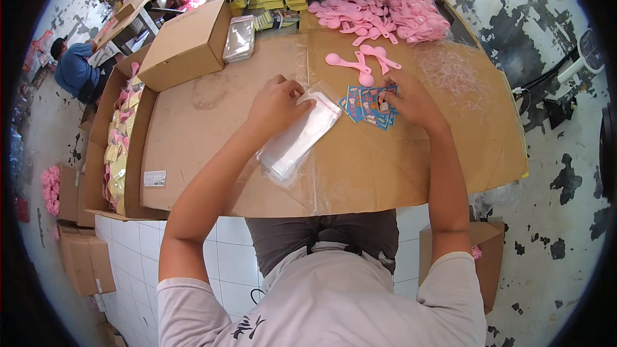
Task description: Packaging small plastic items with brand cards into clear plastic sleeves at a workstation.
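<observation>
My left hand (281,104) is over a stack of clear plastic bags (292,141), its thumb on their upper end and the curled fingers apart from the thumb. The bags lie slanted on the cardboard-covered table. To their right, several small blue printed cards (367,106) lie spread and overlapping. My right hand (413,99) reaches over the cards, with thumb and fingertips closed on a card at the right side of the pile. Just beyond the cards rest a few loose pink plastic scoops (347,62).
A heap of pink scoops (353,13) and a filled clear bag (416,16) stand at the back. At left are a closed carton (186,45) and a long box of packed pieces (138,154). Thin plastic scraps (450,71) lie at right. Another person (80,67) sits far left.
</observation>
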### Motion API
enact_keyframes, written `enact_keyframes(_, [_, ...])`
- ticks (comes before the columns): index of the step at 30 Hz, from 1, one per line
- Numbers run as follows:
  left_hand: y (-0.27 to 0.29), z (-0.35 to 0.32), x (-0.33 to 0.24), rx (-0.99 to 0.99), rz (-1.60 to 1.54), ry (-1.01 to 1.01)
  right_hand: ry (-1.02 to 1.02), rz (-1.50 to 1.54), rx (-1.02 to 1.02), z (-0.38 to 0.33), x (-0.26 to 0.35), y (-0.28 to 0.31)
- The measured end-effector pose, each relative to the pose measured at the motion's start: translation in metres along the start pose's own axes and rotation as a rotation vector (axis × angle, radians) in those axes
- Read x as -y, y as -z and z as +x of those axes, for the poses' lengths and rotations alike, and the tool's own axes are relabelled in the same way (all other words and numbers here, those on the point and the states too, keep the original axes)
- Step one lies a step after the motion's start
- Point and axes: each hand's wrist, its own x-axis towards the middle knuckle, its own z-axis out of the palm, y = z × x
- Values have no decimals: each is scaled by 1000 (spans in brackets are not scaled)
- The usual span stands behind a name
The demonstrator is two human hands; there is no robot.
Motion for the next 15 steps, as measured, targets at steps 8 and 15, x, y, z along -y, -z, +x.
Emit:
enact_keyframes(8, [-7,6,16,118,-929,76,-50,614,-85,4,14,-17])
enact_keyframes(15, [-4,-5,2,246,-1274,82,-54,613,-159,3,26,-36])
